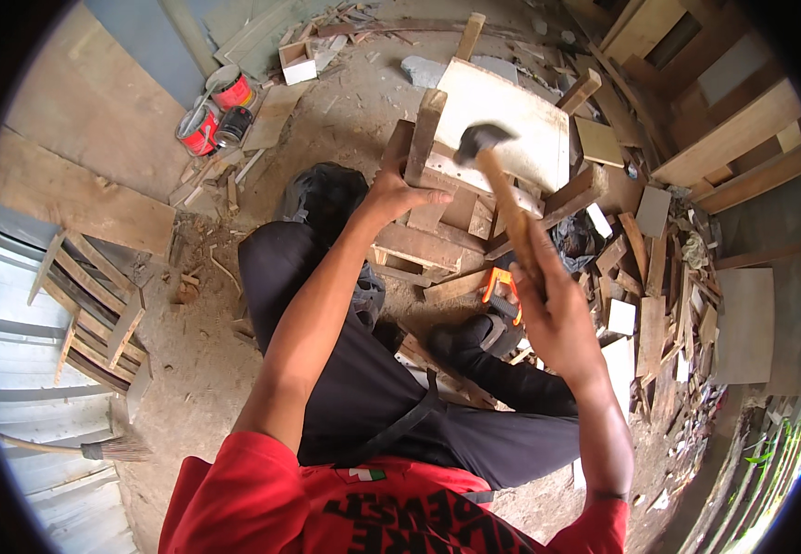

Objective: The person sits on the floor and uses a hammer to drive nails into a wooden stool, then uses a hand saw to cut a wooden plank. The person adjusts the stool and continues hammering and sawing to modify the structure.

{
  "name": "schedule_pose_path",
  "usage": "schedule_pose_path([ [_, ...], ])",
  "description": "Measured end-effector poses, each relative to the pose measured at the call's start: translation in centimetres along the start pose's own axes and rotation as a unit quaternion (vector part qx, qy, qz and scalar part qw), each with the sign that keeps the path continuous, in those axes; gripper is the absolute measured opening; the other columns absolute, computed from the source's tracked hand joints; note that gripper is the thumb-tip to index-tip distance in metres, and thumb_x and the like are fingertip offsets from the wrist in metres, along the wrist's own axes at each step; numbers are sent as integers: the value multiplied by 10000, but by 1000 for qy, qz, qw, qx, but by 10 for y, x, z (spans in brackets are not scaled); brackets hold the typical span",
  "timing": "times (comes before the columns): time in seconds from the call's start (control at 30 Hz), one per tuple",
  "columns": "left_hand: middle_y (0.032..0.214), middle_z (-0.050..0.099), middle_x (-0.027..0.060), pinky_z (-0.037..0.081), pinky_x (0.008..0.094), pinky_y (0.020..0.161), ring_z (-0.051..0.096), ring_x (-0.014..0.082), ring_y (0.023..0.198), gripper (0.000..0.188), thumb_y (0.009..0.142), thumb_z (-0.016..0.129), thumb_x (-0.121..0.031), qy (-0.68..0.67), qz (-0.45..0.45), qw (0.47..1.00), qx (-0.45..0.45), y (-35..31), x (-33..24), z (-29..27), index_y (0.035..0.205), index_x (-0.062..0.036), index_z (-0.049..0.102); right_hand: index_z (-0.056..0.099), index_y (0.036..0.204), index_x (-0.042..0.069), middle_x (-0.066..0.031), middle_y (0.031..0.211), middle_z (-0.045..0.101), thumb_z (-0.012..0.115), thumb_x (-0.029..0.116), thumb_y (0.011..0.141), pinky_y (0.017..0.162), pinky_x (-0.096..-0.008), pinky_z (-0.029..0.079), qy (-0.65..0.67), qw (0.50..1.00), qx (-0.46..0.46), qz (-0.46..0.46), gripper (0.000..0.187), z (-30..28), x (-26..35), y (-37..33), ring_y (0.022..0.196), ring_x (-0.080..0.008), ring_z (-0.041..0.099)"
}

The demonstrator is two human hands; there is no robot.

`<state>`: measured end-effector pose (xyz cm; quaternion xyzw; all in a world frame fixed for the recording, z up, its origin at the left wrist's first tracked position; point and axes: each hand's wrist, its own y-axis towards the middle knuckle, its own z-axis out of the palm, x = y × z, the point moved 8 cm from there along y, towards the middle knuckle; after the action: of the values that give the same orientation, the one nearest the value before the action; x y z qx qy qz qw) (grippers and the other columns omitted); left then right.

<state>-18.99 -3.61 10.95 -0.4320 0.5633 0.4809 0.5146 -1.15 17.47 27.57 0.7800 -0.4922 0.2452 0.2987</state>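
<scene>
A wooden stool [502, 106] lies in front of me with its legs pointing up and its pale board facing me. At its near left corner, my left hand [389, 198] grips the wood beside a leg [426, 129]. The thumb stretches along the near side, and the fingers are mostly hidden behind the wood. My right hand [553, 309] is closed round the wooden handle of a hammer [502, 185]. The dark hammer head, slightly blurred, hangs over the board near that same leg. Whether it touches anything I cannot tell.
Under the stool is a wooden frame [419, 245]. An orange-handled tool [500, 284] lies by my foot. Scrap wood [655, 305] is heaped at the right. Red paint cans [199, 127], slatted wooden pieces [96, 300] and a broom [114, 450] are at the left.
</scene>
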Motion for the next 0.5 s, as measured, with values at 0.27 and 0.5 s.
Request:
schedule_pose_path([
  [0.27,1124,705,94,523,327,905,655,176,1029,580,681,907,-115,70,54,996,-31,11,30,-8,1187,-8,646,270,1534,27,-291,1022,684,516,50,997,772,-454,543,-4,998,-65,-13,591,-4,5,-3,908,-466,691],
  [0.5,1597,279,179,383,389,1132,360,275,1428,1199,720,910,-239,-12,-15,1000,-9,-4,19,-3,1596,-57,112,558,1242,13,-249,801,676,670,139,894,700,-433,533,76,987,1,145,387,24,-29,-34,773,-402,708],
])
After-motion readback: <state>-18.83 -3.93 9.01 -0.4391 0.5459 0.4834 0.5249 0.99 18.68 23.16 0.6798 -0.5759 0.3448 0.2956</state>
